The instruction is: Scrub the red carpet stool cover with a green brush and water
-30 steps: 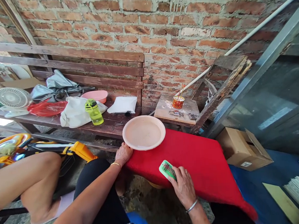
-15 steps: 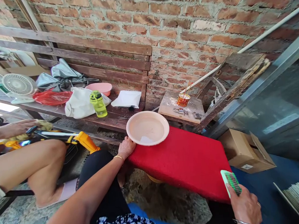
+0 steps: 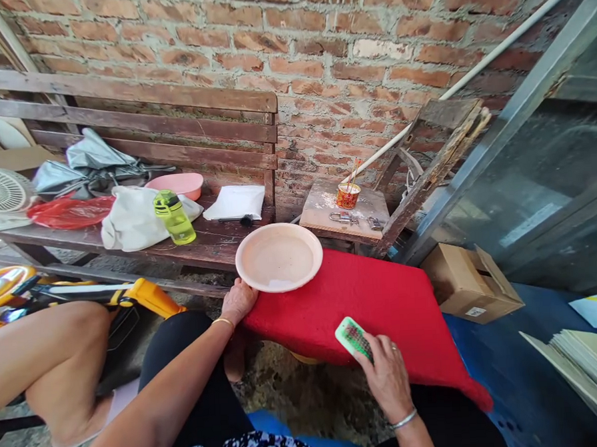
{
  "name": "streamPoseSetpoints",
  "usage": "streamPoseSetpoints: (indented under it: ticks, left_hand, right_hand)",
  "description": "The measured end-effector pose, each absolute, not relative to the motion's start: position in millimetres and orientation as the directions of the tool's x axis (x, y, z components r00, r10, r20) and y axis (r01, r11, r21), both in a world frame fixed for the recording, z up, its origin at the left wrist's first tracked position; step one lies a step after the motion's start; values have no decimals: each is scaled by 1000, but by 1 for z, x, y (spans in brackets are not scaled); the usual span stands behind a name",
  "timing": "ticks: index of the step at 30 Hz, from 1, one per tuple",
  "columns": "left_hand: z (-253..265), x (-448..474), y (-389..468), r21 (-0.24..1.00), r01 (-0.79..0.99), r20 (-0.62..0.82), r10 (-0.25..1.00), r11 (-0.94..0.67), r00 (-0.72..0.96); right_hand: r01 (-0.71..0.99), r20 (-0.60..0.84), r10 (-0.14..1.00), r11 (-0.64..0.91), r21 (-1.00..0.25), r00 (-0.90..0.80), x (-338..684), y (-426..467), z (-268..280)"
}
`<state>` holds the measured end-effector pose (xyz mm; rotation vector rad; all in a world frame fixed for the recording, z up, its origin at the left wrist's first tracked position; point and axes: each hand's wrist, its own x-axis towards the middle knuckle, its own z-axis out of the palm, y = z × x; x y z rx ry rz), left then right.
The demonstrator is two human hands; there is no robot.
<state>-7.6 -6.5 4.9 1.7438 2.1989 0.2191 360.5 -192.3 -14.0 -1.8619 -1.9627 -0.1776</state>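
Red cloth lies stretched over a long low surface before me. My right hand grips a green scrubbing brush just over the cloth's near edge; its bristles show dark and green. My left hand is closed over the cloth's left corner, close against the basin; the fingertips are partly hidden. The pale pink basin holds shallow, slightly cloudy water and stands at the cloth's far left end.
A wooden bench holds a green bottle, a white bag and a fan. A small stand bears a patterned cup and padlocks. A cardboard box sits right. Another person's bare leg is left.
My right hand has swung left with the brush, from the cloth's right end to its middle near edge. The view has shifted right. My left hand stays at the corner.
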Motion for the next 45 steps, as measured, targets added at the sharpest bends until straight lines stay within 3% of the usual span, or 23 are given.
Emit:
streamPoseSetpoints:
  ticks: [3,7,11,13,19,23,27,34,41,43,45]
  left_hand:
    - [7,-6,-7,322,914,-163,965,248,-205]
    - [11,-5,-8,317,911,-175,961,262,-216]
    - [12,-4,-8,321,909,-184,959,265,-215]
    - [11,-4,-8,320,909,-180,960,265,-216]
    - [14,-4,-10,329,905,-175,959,269,-222]
    - [20,-3,-12,353,895,-186,958,272,-217]
    - [20,-3,-12,360,897,-182,962,258,-204]
    - [9,-6,-8,338,908,-163,966,247,-203]
    - [6,-6,-7,338,910,-176,966,241,-191]
    - [9,-5,-8,344,906,-178,964,247,-196]
    - [12,-4,-9,349,902,-182,962,256,-203]
  right_hand:
    - [989,432,895,-57,-134,110,421,-199,-16]
    - [926,501,799,-377,-15,333,499,-220,-17]
    - [845,527,713,-534,-20,463,519,-233,-13]
    - [894,534,734,-438,-100,419,503,-228,-10]
    - [937,459,884,87,-339,84,388,-188,-3]
    - [921,370,925,219,-323,-90,308,-167,1]
    - [953,299,943,217,-210,-149,277,-151,1]
    - [994,346,932,-94,-60,108,399,-148,-9]
    - [798,358,736,-600,-46,574,542,-194,-9]
    - [746,370,677,-662,-71,636,547,-199,-4]
    - [780,412,685,-616,-113,601,532,-192,1]
